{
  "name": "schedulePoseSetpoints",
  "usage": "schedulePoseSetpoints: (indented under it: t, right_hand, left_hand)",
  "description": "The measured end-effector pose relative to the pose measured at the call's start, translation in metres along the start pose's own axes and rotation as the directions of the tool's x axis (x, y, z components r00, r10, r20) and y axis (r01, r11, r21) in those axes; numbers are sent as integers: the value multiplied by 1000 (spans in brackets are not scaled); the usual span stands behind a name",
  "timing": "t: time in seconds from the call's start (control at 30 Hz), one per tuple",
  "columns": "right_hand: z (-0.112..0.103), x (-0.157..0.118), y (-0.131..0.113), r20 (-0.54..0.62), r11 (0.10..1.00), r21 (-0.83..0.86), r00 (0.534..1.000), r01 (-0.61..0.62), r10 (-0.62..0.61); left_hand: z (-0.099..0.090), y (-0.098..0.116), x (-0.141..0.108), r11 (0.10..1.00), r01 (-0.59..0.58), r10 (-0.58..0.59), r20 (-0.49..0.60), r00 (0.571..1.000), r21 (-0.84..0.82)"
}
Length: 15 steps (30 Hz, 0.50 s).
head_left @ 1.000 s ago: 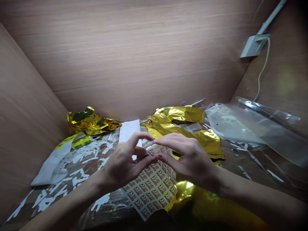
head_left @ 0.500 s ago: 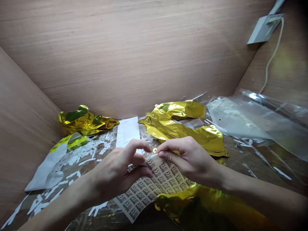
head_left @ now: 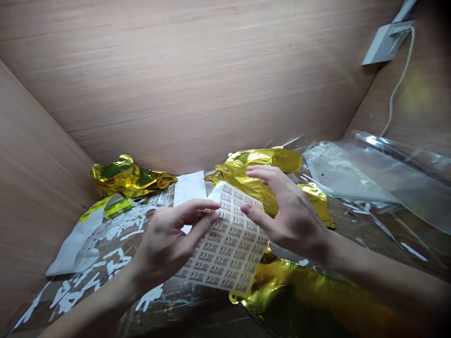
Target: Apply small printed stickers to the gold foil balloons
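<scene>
My left hand [head_left: 176, 230] pinches the left edge of a sticker sheet [head_left: 229, 249] between thumb and fingers. Rows of small printed labels with CE-like marks and red symbols cover the sheet, which is tilted up toward me. Over its upper right side my right hand [head_left: 285, 206] is spread, thumb and fingers apart, holding nothing; whether the thumb touches the sheet I cannot tell. Below the right forearm lies a gold foil balloon [head_left: 299, 295], flat and partly in shadow. More gold foil balloons [head_left: 243, 180] lie behind the right hand.
At the back left lies a crumpled gold foil piece [head_left: 130, 176]. Yellow-printed label strips [head_left: 79, 234] and white paper scraps [head_left: 116, 258] litter the left side. A white paper [head_left: 190, 185] is behind the sheet. Clear plastic bags [head_left: 352, 173] lie right, below a wall socket box [head_left: 387, 42].
My right hand has let go of the sheet's top edge, opened and moved up and right. My left hand has closed on the sheet, which now stands higher and more turned toward me.
</scene>
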State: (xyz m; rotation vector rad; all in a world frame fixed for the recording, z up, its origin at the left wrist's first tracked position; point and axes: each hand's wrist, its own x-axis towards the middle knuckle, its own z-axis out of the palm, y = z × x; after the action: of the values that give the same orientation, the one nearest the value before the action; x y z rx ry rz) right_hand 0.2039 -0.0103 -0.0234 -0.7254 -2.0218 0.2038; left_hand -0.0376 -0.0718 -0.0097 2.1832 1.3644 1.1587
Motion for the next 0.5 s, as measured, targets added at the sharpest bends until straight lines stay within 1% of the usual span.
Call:
schedulePoseSetpoints:
  t: [0.07,0.1,0.13,0.17,0.2,0.27,0.3,0.33,0.37,0.4,0.43,0.47,0.5]
  right_hand:
    - [-2,2,4,29,988,30,988,-154,153]
    - [-3,2,5,68,968,67,969,-243,238]
    - [-2,3,6,120,934,122,939,-336,322]
    - [-2,3,7,178,882,193,899,-430,399]
    - [-1,3,7,239,810,270,851,-520,467]
    - [3,4,9,346,626,410,748,-663,566]
    - [5,4,10,392,534,472,709,-702,586]
    - [6,5,13,431,451,532,687,-717,585]
    - [7,6,16,465,380,587,682,-715,564]
    - [8,7,20,489,323,640,693,-698,529]
    - [7,9,26,504,283,683,715,-674,485]
    - [6,11,32,513,263,712,738,-651,439]
    - [3,13,38,520,266,724,757,-636,395]
  left_hand:
    - [0,-3,-1,998,53,-58,-100,993,-46]
    - [0,-4,-3,997,57,-63,-131,989,-45]
    - [-1,-4,-4,999,51,-54,-155,987,-17]
    - [-2,-4,-5,999,33,-26,-172,985,34]
    - [-3,-4,-7,995,9,9,-180,984,100]
    - [-3,-1,-9,974,-46,84,-166,982,222]
    - [-3,1,-11,962,-78,119,-144,982,263]
    - [-3,3,-12,950,-119,158,-116,981,289]
    - [-2,5,-13,935,-170,207,-88,974,310]
    - [-1,7,-14,916,-224,258,-64,964,333]
    - [-1,9,-14,892,-274,310,-45,950,359]
    - [0,10,-15,866,-314,356,-39,934,389]
    - [-1,11,-16,842,-335,390,-50,919,423]
